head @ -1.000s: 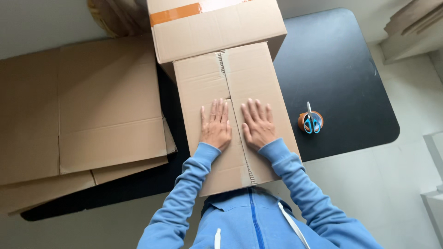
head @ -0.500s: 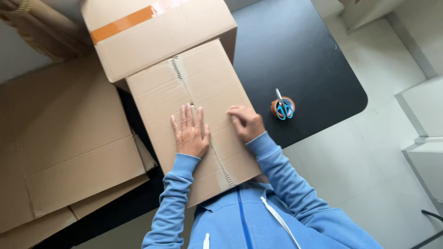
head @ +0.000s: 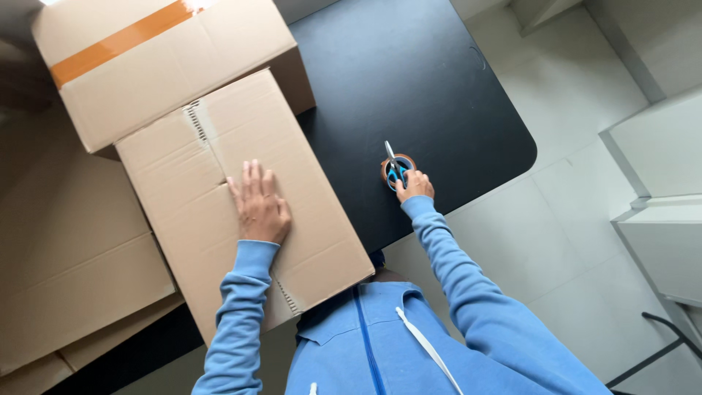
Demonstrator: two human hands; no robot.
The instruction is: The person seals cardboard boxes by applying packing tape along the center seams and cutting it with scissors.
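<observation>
On the black table (head: pixel 439 88), a closed cardboard box (head: pixel 183 219) lies flat directly in front of the person. Its two top flaps meet along a centre seam that runs from the far edge toward the body.

Left hand (head: pixel 258 206): rests palm down on the box top, fingers extended and held close together, pointing away from the body. The hand lies over the seam, roughly at the middle of the box. It grips nothing; it presses flat on the cardboard.

Right hand (head: pixel 415 186): reaches out to the right, well apart from the box. It sits at the near side of a tape roll (head: pixel 385 170) that lies flat on the table near the table's right edge. Scissors (head: pixel 395 170) with blue handles stand in the roll, blades pointing away from the person. The fingers are curled at the handles and touch them; whether they have closed on the handles cannot be told.

Behind the box stands a second, larger box (head: pixel 168 66) with an orange tape strip across its top; the two boxes touch. Flattened cardboard sheets (head: pixel 66 278) lie to the left of the box, overlapping the table's left side.
</observation>
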